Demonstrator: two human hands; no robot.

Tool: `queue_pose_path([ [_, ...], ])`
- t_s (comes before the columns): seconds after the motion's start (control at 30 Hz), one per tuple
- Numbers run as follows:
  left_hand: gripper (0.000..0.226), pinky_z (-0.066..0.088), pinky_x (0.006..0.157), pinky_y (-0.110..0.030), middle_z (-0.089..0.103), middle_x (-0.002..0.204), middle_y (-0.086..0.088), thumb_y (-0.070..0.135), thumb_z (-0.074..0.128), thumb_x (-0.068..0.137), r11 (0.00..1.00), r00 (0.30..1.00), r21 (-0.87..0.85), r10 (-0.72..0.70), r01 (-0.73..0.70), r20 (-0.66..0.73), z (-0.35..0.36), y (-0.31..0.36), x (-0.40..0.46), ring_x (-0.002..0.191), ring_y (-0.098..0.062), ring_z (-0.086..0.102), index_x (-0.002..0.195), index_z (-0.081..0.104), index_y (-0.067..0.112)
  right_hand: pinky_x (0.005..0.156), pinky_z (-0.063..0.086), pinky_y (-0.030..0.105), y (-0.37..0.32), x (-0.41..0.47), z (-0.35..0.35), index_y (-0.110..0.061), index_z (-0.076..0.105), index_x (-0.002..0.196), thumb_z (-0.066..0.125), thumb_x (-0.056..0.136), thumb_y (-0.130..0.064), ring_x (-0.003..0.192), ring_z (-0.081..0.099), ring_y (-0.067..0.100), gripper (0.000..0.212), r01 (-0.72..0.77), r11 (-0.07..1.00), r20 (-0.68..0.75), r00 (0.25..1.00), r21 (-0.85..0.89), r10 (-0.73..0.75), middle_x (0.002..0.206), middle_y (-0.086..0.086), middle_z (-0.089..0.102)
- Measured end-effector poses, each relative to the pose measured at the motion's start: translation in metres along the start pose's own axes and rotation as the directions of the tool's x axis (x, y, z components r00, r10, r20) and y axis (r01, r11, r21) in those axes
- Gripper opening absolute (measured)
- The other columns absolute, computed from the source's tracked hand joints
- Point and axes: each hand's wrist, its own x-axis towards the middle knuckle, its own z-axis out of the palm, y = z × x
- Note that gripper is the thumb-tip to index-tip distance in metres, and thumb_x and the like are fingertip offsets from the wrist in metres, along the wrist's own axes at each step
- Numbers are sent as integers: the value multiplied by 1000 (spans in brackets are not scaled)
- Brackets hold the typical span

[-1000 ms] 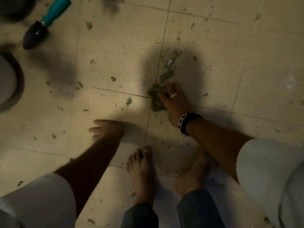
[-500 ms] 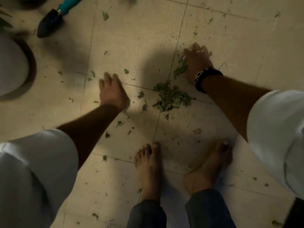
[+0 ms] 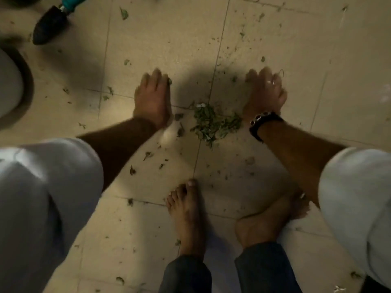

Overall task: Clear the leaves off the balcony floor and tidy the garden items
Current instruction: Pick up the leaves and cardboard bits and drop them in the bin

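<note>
A small heap of green leaf pieces (image 3: 213,122) lies on the beige tiled floor (image 3: 169,43) between my two hands. My left hand (image 3: 153,98) lies flat on the tiles just left of the heap, fingers straight and pointing away from me. To the heap's right, my right hand (image 3: 264,93) presses flat on the floor, with a ring on one finger and a dark watch on the wrist. Neither hand holds anything. Loose leaf bits (image 3: 148,155) are scattered over the surrounding tiles.
A garden trowel (image 3: 53,22) with a black blade and teal handle lies at the top left. A round pale pot (image 3: 10,87) sits at the left edge. My bare feet (image 3: 188,216) stand just below the heap.
My left hand slid right, closer to the heap. My right hand came down from above the heap to its right side. The leaves are more bunched between the hands.
</note>
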Motion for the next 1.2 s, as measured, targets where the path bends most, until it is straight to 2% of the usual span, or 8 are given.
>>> queue_pose_path([
  [0.17, 81, 26, 117, -53, 25, 154, -17, 17, 72, 76, 997, 978, 48, 53, -64, 202, 8, 21, 42, 141, -41, 23, 145, 30, 8, 120, 7, 50, 5, 30, 17, -30, -1, 154, 46, 94, -16, 148, -7, 35, 77, -154, 988, 264, 954, 27, 142, 162, 9, -11],
  [0.27, 81, 26, 118, -53, 14, 161, -16, 12, 62, 85, 967, 933, -48, 253, -249, 254, 19, 57, 0, 148, -39, 11, 154, 20, 11, 120, 11, 49, -9, -12, 38, -19, 6, 155, 44, 96, -30, 148, 1, 37, 71, 145, 987, 241, 962, -65, -126, 162, 14, -2],
  [0.4, 82, 29, 118, -46, 24, 159, -18, -10, 48, 80, 929, 912, -279, 317, -244, 259, 15, 74, -61, 146, -35, 23, 155, 20, 9, 112, 33, 48, -3, -92, 32, -21, 31, 148, 58, 84, -8, 141, 27, 36, 71, 316, 926, 191, 915, 207, -355, 156, 11, 26],
  [0.5, 77, 44, 104, -53, 35, 150, -21, -2, 57, 79, 976, 979, -101, 198, -192, 54, 5, 55, -67, 132, -40, 39, 150, 31, 10, 105, 41, 47, 15, -104, 16, -30, 20, 150, 72, 72, -17, 137, 27, 35, 95, 29, 994, 172, 984, 103, -46, 155, 10, 20],
  [0.6, 94, 52, 84, -54, 28, 144, -17, 15, 74, 76, 996, 981, 86, -42, 26, 187, -1, 41, -50, 120, -41, 40, 149, 16, 23, 90, 45, 43, 21, -98, 8, -36, -2, 150, 79, 67, -23, 126, 32, 37, 117, -239, 971, 385, 894, -20, 229, 149, 12, 13],
  [0.7, 101, 53, 73, -47, 28, 137, -17, 15, 80, 73, 990, 953, 87, -132, 112, 274, 4, 54, -40, 114, -41, 43, 149, 13, 25, 98, 43, 45, 7, -94, 17, -33, -8, 151, 78, 74, -22, 131, 35, 40, 116, -199, 978, 475, 857, -53, 200, 154, 20, 4],
  [1.03, 64, 54, 90, -43, 35, 141, -16, 23, 64, 88, 985, 969, -161, 96, -59, 229, 62, 100, -59, 113, -35, 51, 144, 35, 18, 93, 45, 41, -49, -83, 32, -11, 32, 143, 44, 98, -18, 119, 51, 35, 47, 122, 989, 304, 942, 82, -141, 137, 18, 42],
  [1.2, 39, 37, 78, -20, 54, 119, -15, 13, 63, 88, 925, 983, -380, 90, -24, 158, 55, 103, -70, 100, -28, 58, 127, 60, 13, 95, 46, 37, -35, -84, 38, -16, 57, 125, 58, 85, -7, 114, 55, 31, 40, -19, 922, 306, 946, 386, -109, 124, 13, 56],
])
